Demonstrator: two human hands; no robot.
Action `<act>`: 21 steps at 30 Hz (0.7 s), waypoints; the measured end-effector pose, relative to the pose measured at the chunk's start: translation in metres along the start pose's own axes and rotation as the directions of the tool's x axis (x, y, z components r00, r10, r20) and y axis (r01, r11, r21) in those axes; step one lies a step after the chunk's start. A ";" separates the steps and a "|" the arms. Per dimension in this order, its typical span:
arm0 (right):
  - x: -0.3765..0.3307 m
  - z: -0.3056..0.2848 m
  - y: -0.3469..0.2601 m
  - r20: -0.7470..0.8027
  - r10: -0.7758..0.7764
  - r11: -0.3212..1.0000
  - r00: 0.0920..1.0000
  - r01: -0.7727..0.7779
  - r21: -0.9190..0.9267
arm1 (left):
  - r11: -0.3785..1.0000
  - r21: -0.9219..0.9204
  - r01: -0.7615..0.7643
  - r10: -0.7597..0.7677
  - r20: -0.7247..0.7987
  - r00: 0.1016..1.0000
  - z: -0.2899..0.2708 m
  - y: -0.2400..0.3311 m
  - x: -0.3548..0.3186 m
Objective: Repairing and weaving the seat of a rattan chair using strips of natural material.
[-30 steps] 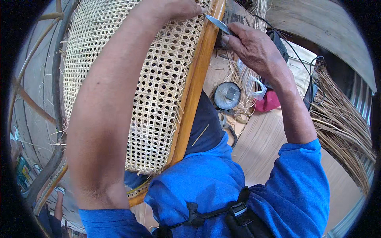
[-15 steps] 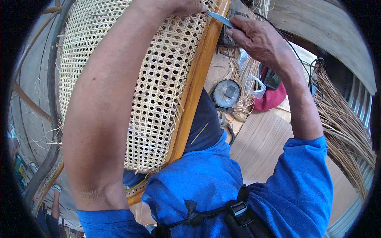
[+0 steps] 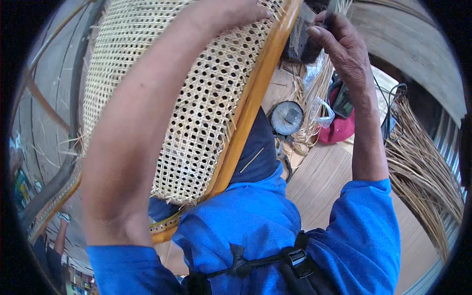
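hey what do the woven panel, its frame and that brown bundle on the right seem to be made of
Panel: probably natural cane, matte and pale, judging by its thin strands and loose ends. Frame: likely varnished wood, given its orange-brown colour and sheen. Bundle: likely dry plant strips, perhaps rattan, apparently unfinished, from the dull, uneven brown.

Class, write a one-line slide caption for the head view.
Left hand by the edge of a cane panel along its wooden frame; right hand, apart from it, holds a knife.
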State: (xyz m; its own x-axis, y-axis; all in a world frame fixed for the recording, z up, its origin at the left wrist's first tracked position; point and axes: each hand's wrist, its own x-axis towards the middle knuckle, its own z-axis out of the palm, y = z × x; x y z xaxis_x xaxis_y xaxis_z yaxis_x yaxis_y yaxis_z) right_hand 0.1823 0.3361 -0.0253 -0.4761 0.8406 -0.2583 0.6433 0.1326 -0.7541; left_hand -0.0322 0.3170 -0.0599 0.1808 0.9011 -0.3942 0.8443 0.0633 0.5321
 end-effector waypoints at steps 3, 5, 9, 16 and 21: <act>0.027 0.020 -0.032 -0.032 -0.219 0.974 0.975 0.220 0.053 | 0.990 -0.047 -0.135 0.061 -0.712 0.699 0.065 -0.025 -0.026; 0.036 0.030 -0.062 -0.007 -0.208 0.949 0.978 0.203 0.240 | 0.997 0.061 -0.046 0.076 -0.698 0.712 0.094 0.006 -0.072; 0.057 0.037 -0.078 0.050 -0.432 0.882 0.901 0.409 0.236 | 0.998 0.010 -0.056 0.053 -0.530 0.847 0.131 0.041 -0.118; 0.047 0.054 -0.064 0.058 -0.235 0.964 0.970 0.240 -0.114 | 0.999 0.012 -0.052 0.050 -0.543 0.838 0.142 0.039 -0.122; 0.059 0.049 -0.057 -0.042 -0.438 0.889 0.898 0.439 0.131 | 0.997 -0.006 -0.074 0.056 -0.595 0.802 0.141 0.040 -0.121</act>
State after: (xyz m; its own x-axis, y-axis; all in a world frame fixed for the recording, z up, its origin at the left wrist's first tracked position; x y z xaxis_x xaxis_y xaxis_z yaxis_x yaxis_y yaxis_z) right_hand 0.0881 0.3523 -0.0266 -0.6841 0.7188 0.1235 0.2838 0.4184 -0.8628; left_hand 0.0507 0.1503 -0.0968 -0.1075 0.9814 0.1592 0.8256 -0.0011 0.5643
